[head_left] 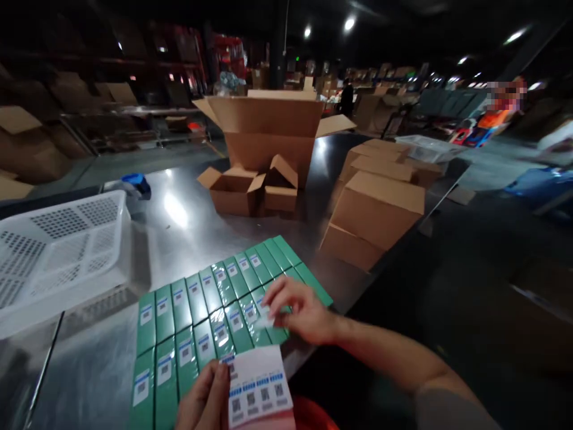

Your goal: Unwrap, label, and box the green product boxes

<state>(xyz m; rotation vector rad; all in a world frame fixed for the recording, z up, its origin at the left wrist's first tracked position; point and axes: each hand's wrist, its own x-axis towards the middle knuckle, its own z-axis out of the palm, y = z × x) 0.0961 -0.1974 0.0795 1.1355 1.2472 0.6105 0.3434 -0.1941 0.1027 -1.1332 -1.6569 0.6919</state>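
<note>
My left hand (203,397) pinches a sheet of labels (257,388) at its left edge. Small code labels with blue print run in a row across the sheet. My right hand (299,310) is over the right part of the green boxes (172,307), thumb and fingers closed on a small whitish label (265,319), blurred by motion. The glossy green boxes lie side by side in two rows on the metal table. Most carry a label like those on the sheet; several at the right end of the far row show plain green tops.
A white perforated basket (123,239) stands at the left, near a blue tape roll (135,184). Open cartons (268,122) stand at the back, and closed cartons (380,206) at the right. Something red (313,415) shows below the sheet. A person (495,116) is far right.
</note>
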